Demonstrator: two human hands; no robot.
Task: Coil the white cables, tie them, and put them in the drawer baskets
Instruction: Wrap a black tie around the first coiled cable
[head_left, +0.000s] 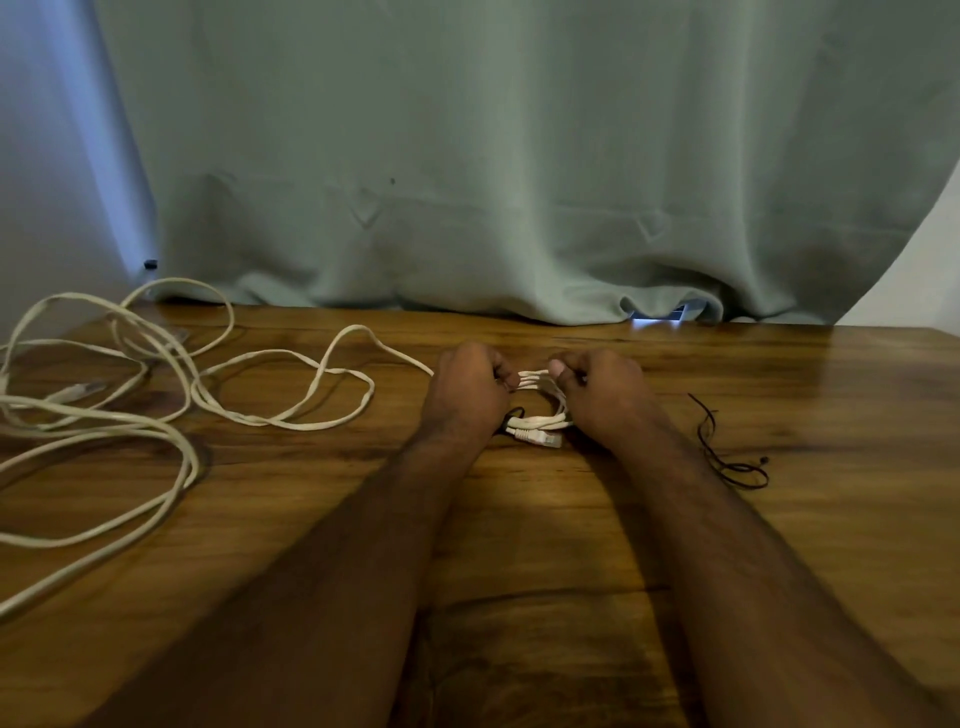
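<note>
both hands, left hand (467, 387) and right hand (602, 389), grip a small white coil (537, 410) just above the wooden surface (519, 545). the light, springy cable wants to unwind, so pinch across all loops. loose white cable (156, 405) lies far left, black tie (727, 457) right.

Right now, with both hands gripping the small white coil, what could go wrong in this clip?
The coil is held only by the left hand and right hand; letting go of either before it is tied may let the loops spring apart. The loose cable trailing left lies in crossing loops that could snag. The thin black tie lies apart, so fetching it needs a free hand.
</note>
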